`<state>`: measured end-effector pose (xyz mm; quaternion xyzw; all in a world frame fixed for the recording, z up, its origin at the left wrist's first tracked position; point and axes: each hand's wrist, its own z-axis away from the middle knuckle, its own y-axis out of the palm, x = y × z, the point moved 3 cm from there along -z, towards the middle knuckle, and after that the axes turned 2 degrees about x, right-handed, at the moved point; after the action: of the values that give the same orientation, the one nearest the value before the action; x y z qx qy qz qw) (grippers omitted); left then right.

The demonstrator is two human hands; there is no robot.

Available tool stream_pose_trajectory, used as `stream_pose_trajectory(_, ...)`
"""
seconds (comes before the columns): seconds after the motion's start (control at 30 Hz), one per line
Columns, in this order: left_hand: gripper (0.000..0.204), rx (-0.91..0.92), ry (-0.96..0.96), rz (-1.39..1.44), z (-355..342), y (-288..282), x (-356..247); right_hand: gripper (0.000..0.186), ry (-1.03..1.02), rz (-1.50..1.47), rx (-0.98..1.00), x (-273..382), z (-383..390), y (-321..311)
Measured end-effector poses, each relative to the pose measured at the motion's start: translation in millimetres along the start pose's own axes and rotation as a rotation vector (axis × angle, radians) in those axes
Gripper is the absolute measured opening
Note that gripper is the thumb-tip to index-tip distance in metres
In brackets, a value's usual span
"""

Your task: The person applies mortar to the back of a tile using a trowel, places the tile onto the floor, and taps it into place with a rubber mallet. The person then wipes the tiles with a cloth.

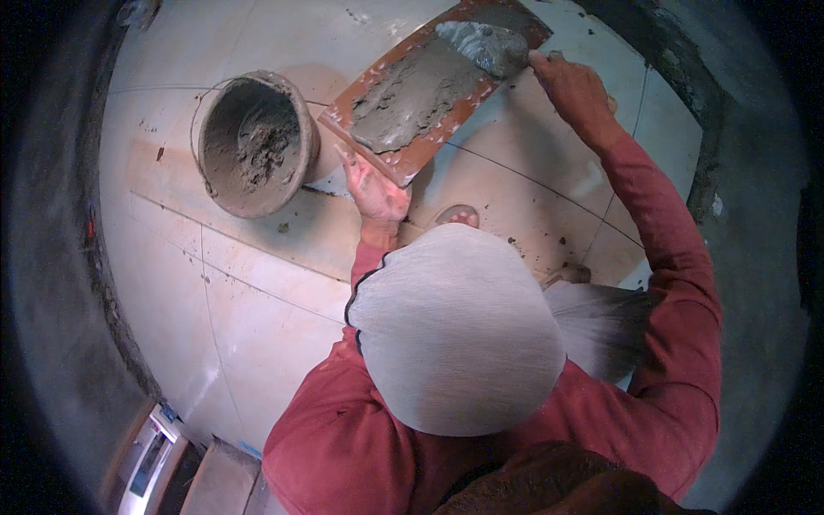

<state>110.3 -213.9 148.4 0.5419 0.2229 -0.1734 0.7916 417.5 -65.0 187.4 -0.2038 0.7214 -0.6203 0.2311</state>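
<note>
A reddish-brown rectangular tile (475, 106) is tilted in front of me, its back spread with a thick layer of wet grey mortar (412, 99). My left hand (378, 190) holds the tile's near-left end, palm up, some fingers hidden beneath it. At the far right end, my right hand (573, 93) is closed around a trowel (485, 47), whose handle is mostly hidden in the fist. The mortar-smeared blade rests on or just over the mortar layer; which of these I cannot tell. To the left stands a bucket (305, 163) with grey mortar inside.
Large pale floor tiles (275, 296) with dark joints and scattered mortar crumbs lie all around. A beige plank-like strip (249, 230) passes beside the bucket. Rough dark walls (764, 215) close in at the sides. A sandalled foot (459, 215) shows below the tile.
</note>
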Motion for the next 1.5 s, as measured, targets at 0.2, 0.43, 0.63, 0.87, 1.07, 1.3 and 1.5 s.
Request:
stream_pose_trajectory(0.2,0.069,-0.066,-0.043,0.039,-1,-9,2,0.023,0.199,0.099,0.190,-63,-24,43)
stream_pose_trajectory(0.43,0.068,0.009,-0.025,0.011,-3,-12,2,0.027,0.505,-0.301,0.478,-89,-27,50)
stream_pose_trajectory(0.63,0.067,-0.041,-0.053,-0.017,-5,-22,5,0.041,0.727,-0.931,0.664,-97,16,11)
stream_pose_trajectory(0.87,0.067,-0.095,-0.060,0.010,-3,-13,4,0.041,0.775,-1.106,0.552,-118,-6,26)
stream_pose_trajectory(1.07,0.070,-0.069,-0.039,0.029,-4,-4,1,0.040,0.615,-1.115,0.649,-59,5,16)
stream_pose_trajectory(1.3,0.079,0.006,-0.086,0.133,-2,-2,-2,0.049,0.672,-1.420,0.755,42,6,-29)
stream_pose_trajectory(1.5,0.087,0.039,-0.095,0.186,0,7,-3,0.045,0.423,-1.386,0.792,106,21,-56)
